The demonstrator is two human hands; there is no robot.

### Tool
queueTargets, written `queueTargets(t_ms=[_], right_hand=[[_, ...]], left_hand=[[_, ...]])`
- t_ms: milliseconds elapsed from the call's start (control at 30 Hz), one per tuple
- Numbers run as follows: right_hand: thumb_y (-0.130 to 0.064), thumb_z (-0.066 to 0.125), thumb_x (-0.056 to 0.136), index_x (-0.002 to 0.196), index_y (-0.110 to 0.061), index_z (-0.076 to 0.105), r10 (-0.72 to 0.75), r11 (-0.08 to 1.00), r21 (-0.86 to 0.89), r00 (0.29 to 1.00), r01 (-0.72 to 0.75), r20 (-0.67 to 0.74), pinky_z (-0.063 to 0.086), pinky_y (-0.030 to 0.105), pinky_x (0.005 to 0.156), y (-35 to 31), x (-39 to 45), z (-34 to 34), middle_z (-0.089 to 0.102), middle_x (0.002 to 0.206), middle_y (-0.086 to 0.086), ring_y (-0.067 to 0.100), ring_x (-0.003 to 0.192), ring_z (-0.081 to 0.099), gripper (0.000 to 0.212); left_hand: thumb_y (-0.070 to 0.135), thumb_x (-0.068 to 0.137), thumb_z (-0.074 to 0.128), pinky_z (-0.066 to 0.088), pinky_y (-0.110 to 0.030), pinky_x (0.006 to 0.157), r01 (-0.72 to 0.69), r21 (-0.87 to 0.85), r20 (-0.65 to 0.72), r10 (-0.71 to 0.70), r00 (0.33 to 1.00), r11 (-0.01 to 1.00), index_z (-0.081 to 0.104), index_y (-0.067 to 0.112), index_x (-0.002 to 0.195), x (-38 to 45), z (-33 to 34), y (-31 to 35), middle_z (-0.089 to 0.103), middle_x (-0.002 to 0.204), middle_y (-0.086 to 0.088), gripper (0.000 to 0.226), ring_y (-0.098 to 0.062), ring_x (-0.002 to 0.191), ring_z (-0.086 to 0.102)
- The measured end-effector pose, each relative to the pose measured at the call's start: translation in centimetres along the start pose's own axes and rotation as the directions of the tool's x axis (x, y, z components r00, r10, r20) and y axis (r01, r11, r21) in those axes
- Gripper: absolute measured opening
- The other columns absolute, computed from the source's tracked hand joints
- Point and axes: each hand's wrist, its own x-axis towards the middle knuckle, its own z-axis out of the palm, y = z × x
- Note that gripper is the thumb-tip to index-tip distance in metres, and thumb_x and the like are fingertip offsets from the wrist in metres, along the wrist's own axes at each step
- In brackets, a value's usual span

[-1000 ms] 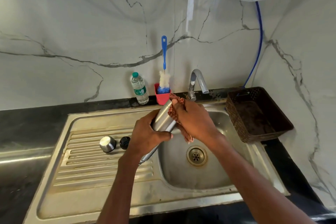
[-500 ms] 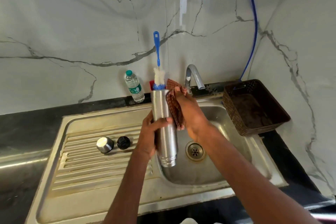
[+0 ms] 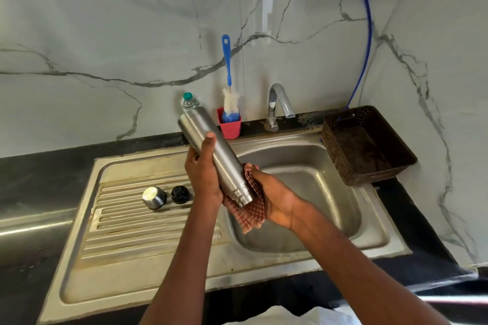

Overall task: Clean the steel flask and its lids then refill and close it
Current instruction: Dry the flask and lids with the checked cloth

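Black table (image 3: 31, 258) ran along the near edge and carried the steel sink (image 3: 266, 269), with marble wall closing off the back and the right side. Nearest me, the two forearms rose over the sink's front lip. My right hand (image 3: 277, 200) was cupped under a checked cloth (image 3: 253, 214), fingers curled round it and pressing it to the flask's mouth end. My left hand (image 3: 204, 174) gripped the flask (image 3: 211, 145) mid-body, thumb along the steel; the flask hung tilted over the seam between drainboard and basin, mouth down toward me, base up toward the wall.

I judged the main risk to be a slip: wet steel held by one hand, so a hard wipe could twist it loose and drop it into the basin. The raised base sat just in front of the water bottle (image 3: 190, 100) and near the red cup (image 3: 229, 126) holding the brush (image 3: 227, 66); swinging it further back could topple either. On the drainboard, the steel lid (image 3: 154, 197) and black cap (image 3: 179, 194) stood just beside each other, left of my left wrist, and a careless elbow might sweep them.

Open room lay over the basin, below the tap (image 3: 280, 105). The basket (image 3: 367, 145) boxed in the right, the wall the back.
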Motion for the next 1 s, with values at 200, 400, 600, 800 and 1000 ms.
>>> queueTargets(t_ms=[200,400,600,800,1000], right_hand=[[-0.049,0.045,0.105,0.133,0.004,0.056,0.068,0.947,0.315,0.997,-0.057,-0.025,0.058,0.034,0.058,1.5,1.5,-1.2,0.07,0.097,0.026,0.029,0.067,0.067,0.061],[-0.055,0.047,0.104,0.135,-0.018,0.06,-0.234,0.883,0.333,0.924,0.332,-0.301,0.056,0.038,0.055,2.2,2.3,-1.7,0.075,0.115,0.017,0.029,0.074,0.072,0.05],[-0.023,0.058,0.103,0.132,-0.013,0.057,-0.932,0.15,-0.617,0.32,0.773,0.173,0.051,0.041,0.091,2.5,1.2,-4.2,0.063,0.116,0.005,0.023,0.106,0.063,0.03],[-0.039,0.052,0.107,0.13,-0.026,0.06,-0.671,0.689,-0.531,0.711,0.493,-0.21,0.052,0.035,0.079,1.8,1.6,-1.3,0.07,0.114,0.007,0.026,0.099,0.068,0.028],[-0.049,0.045,0.105,0.126,0.009,0.06,0.195,0.98,0.077,0.969,-0.185,-0.153,0.047,0.024,0.037,0.4,0.2,-1.3,0.068,0.086,0.025,0.024,0.045,0.064,0.063]], left_hand=[[0.048,0.074,0.086,0.059,-0.044,0.099,-0.146,-0.025,0.08,0.148,0.986,0.989,0.056,0.03,0.142,-1.3,-0.5,0.3,0.072,0.127,-0.002,0.077,-0.022,0.116,0.071],[0.022,0.078,0.09,0.061,-0.044,0.094,-0.108,-0.04,0.187,0.114,0.976,0.993,0.051,0.025,0.145,-4.2,-1.4,-0.7,0.07,0.132,-0.001,0.078,-0.02,0.121,0.069],[0.03,0.078,0.089,0.064,-0.057,0.082,0.431,-0.398,0.013,-0.465,0.885,0.81,0.053,0.01,0.133,-4.2,-2.5,0.4,0.071,0.121,-0.023,0.069,-0.041,0.103,0.074],[0.023,0.079,0.088,0.063,-0.059,0.081,0.394,-0.444,0.014,-0.433,0.901,0.805,0.052,0.011,0.138,-4.2,-4.2,-0.5,0.07,0.125,-0.024,0.071,-0.042,0.11,0.071],[0.029,0.067,0.09,0.058,-0.058,0.094,0.106,-0.083,0.246,-0.083,0.966,0.991,0.048,0.02,0.147,-1.9,-6.8,-0.3,0.067,0.137,-0.011,0.091,-0.029,0.124,0.067]])
